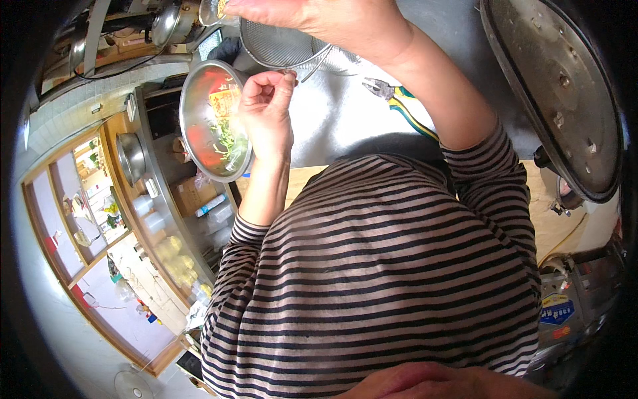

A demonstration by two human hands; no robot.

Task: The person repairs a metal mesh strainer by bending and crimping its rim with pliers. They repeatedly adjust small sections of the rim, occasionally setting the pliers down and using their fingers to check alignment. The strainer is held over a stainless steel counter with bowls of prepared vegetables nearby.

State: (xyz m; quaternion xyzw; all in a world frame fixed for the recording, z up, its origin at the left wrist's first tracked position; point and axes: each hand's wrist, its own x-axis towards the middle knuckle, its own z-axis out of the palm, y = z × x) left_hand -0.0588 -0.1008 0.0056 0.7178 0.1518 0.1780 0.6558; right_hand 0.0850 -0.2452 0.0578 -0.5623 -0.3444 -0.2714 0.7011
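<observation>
My left hand is raised beside a steel mixing bowl, with thumb and fingertips pinched together. Whatever lies in that pinch, if anything, is too small to make out. Chopped greens lie in the bowl with an orange-yellow patch and red areas around them. My right hand stretches across the top of the view, over a wire-mesh strainer. Its thumb end reaches a small container of yellowish grains; the upper edge cuts off most of its fingers.
Pliers with green and yellow handles lie on the metal worktop, near my right forearm. A large dark-rimmed oval panel stands at the right. To the left are a steel pot, shelving with containers, and a wood-framed window.
</observation>
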